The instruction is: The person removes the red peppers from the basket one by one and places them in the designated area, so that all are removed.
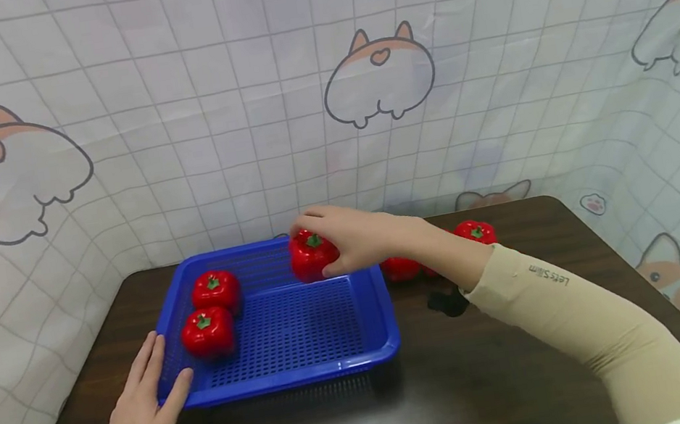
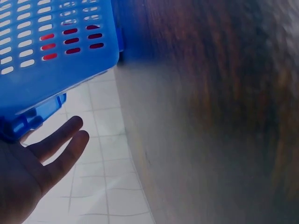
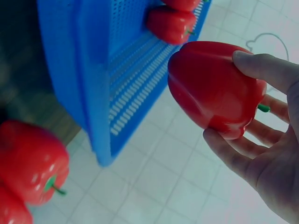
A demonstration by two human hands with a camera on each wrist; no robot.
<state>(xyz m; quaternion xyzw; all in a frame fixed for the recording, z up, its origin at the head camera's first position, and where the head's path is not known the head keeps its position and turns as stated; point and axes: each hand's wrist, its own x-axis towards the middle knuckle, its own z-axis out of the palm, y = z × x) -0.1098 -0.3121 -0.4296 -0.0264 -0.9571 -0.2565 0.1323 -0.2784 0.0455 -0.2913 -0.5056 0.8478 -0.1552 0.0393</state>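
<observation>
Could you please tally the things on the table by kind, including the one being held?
Red plastic bell peppers: 5 (held pepper in the right hand; two basket peppers; two table peppers; the forearm may hide more)
Blue perforated plastic basket: 1
Small black object: 1
Total: 7

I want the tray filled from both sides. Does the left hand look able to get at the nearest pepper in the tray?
Probably yes: the left hand rests open on the blue tray rim, and the near pepper lies just beyond, nothing between.
</observation>
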